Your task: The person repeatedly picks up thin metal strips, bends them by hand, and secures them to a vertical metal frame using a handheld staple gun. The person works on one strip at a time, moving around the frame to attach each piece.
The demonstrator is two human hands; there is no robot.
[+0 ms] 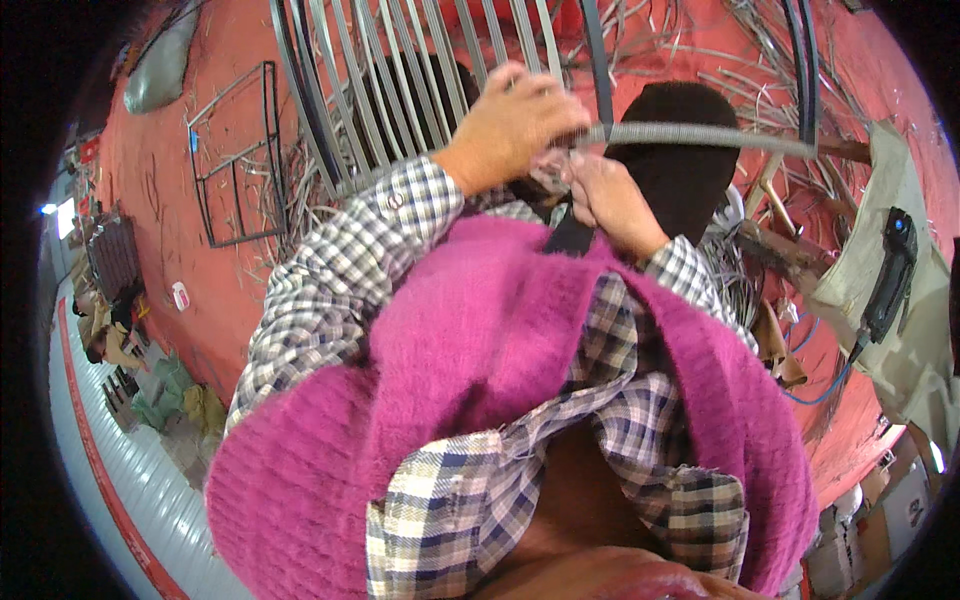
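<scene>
Left grip [520,118], knuckles up and fingers bent, arches over the near side of a strip-strung framework [596,60] at upper centre; right grip [612,200] reaches up-left just beside it. Grey strips [525,36] run lengthwise toward the top edge, a ribbed rail [710,135] sideways; how tightly either grip closes, I cannot tell
</scene>
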